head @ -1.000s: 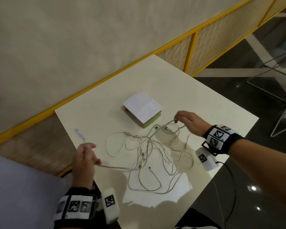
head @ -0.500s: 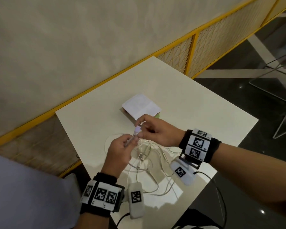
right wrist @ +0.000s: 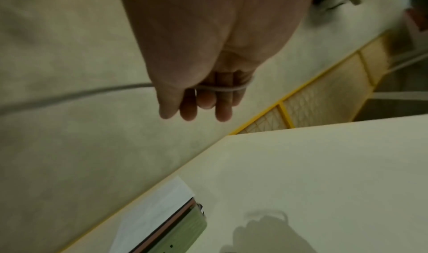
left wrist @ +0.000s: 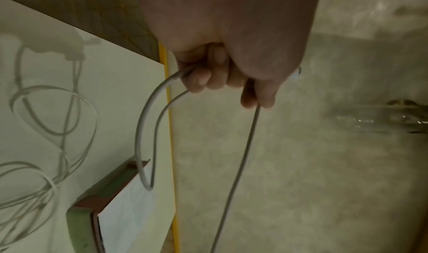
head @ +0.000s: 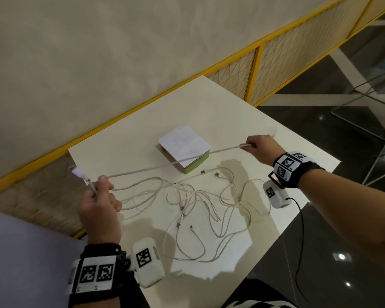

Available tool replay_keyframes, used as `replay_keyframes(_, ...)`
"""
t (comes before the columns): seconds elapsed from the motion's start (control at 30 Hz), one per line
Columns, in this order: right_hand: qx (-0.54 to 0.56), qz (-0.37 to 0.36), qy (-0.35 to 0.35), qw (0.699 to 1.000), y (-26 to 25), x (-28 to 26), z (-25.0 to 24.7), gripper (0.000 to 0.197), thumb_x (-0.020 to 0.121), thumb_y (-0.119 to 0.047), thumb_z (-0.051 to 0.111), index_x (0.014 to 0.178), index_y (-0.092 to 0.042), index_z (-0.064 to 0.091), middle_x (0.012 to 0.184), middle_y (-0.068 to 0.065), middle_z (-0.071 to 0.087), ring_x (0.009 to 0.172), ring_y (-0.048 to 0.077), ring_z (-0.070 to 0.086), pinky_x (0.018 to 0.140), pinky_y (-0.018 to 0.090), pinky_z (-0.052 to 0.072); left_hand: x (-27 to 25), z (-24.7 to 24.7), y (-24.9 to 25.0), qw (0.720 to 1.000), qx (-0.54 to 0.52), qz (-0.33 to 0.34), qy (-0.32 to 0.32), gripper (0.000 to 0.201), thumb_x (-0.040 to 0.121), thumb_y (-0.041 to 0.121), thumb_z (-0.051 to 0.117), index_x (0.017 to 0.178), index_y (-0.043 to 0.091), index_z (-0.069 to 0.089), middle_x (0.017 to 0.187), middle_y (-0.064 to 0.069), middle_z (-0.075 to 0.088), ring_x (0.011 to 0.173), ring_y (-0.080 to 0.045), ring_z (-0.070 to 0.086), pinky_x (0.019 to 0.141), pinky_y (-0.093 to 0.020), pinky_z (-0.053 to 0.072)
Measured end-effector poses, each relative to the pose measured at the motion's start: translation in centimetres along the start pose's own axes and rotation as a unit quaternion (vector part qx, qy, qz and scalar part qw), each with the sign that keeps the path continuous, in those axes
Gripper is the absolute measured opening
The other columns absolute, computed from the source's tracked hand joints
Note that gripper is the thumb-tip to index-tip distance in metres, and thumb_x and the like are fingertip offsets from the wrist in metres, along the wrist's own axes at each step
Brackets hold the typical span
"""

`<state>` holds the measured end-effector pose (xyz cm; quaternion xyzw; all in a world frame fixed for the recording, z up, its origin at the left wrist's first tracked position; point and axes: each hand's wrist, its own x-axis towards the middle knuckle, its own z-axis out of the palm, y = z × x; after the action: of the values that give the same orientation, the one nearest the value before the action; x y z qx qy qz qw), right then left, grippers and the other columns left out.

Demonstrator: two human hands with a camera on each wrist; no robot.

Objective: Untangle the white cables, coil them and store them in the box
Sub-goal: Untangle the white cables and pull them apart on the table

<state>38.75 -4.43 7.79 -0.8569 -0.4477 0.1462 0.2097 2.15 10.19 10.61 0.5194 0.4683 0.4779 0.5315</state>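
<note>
One white cable (head: 169, 163) is stretched taut above the table between my two hands. My left hand (head: 100, 203) grips it near its plug end (head: 78, 173), with a loop and the taut strand (left wrist: 241, 158) leaving my curled fingers (left wrist: 208, 79). My right hand (head: 259, 146) grips the far part, the cable (right wrist: 222, 88) running across its fingers. The line passes over the closed box (head: 183, 150), white on top with a green side. A tangle of other white cables (head: 200, 203) lies on the table in front of the box.
The white table (head: 242, 112) stands against a beige wall with a yellow rail (head: 231, 61). Its right and near edges drop to a dark glossy floor (head: 342, 252). Metal chair legs (head: 369, 121) stand at the far right.
Half a second ago both hands met over the tangle near the box. They have since pulled apart, left hand toward me and left, right hand to the right, drawing one cable taut.
</note>
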Motion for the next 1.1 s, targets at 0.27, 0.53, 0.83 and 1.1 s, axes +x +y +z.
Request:
replay_keyframes(0.27, -0.014, 0.071, -0.031, 0.997, 3.3, -0.5, 0.0, 0.029, 0.093, -0.035, 0.047, 0.082, -0.010, 0.054, 0.074, 0.010, 0.056, 0.075, 0.031, 0.052, 0.072, 0.036, 0.041, -1.6, 1.4, -2.3, 0.986, 0.142, -0.015, -0.087, 0.026, 0.097, 0.032, 0.049, 0.091, 0.020, 0.072, 0.045, 0.003, 0.034, 0.040, -0.011, 0.030, 0.039, -0.020, 0.031)
replay_keyframes(0.53, -0.131, 0.097, -0.036, 0.986, 9.2, -0.7, 1.4, 0.034, 0.097, -0.034, 0.039, 0.103, -0.007, 0.059, 0.101, 0.020, 0.064, 0.095, 0.039, 0.056, 0.083, 0.043, 0.039, -2.5, -0.1, -4.1, 0.990, -0.060, -0.126, -0.011, 0.031, 0.103, 0.030, 0.029, 0.091, 0.029, 0.059, 0.040, 0.014, 0.023, 0.038, -0.006, 0.013, 0.040, -0.018, 0.015)
replay_keyframes(0.83, -0.145, 0.139, 0.021, 0.979, 10.0, 0.5, 2.9, 0.047, 0.088, -0.026, 0.057, 0.133, -0.017, 0.047, 0.135, 0.020, 0.043, 0.121, 0.039, 0.042, 0.100, 0.047, 0.037, -3.7, -2.1, -6.2, 0.964, -0.215, -0.151, -0.028, 0.036, 0.099, 0.012, 0.038, 0.075, 0.024, 0.062, 0.059, 0.009, 0.060, 0.056, -0.004, 0.059, 0.062, -0.020, 0.056)
replay_keyframes(1.1, -0.101, 0.200, -0.161, 0.961, 9.2, -4.4, 10.0, 0.046, 0.090, -0.020, 0.052, 0.134, -0.013, 0.043, 0.132, 0.017, 0.048, 0.120, 0.036, 0.048, 0.097, 0.045, 0.044, -3.8, -1.6, -6.1, 0.956, -0.194, -0.213, -0.052, 0.035, 0.095, 0.004, 0.026, 0.088, 0.021, 0.056, 0.048, 0.007, 0.044, 0.041, -0.008, 0.046, 0.047, -0.023, 0.050)
